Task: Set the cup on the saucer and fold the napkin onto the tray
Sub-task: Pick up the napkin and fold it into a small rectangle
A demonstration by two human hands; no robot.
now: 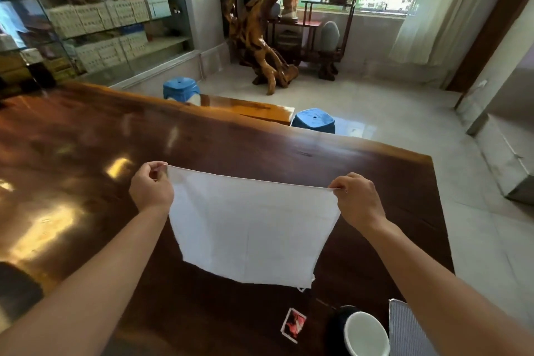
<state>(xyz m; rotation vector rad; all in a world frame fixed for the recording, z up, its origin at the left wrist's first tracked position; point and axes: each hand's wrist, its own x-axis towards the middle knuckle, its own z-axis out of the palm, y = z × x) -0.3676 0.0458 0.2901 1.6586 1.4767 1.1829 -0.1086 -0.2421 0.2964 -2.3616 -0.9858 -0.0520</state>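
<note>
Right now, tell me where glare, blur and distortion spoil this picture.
Head view: bright window glare streaks the glossy table at left; wide-angle bending curves the far room edges; the display shelves look soft; the napkin between both hands stays fairly sharp.

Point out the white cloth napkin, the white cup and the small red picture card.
white cloth napkin (254, 228): head view, centre.
white cup (367, 335): head view, inside.
small red picture card (294, 324): head view, face.
</note>
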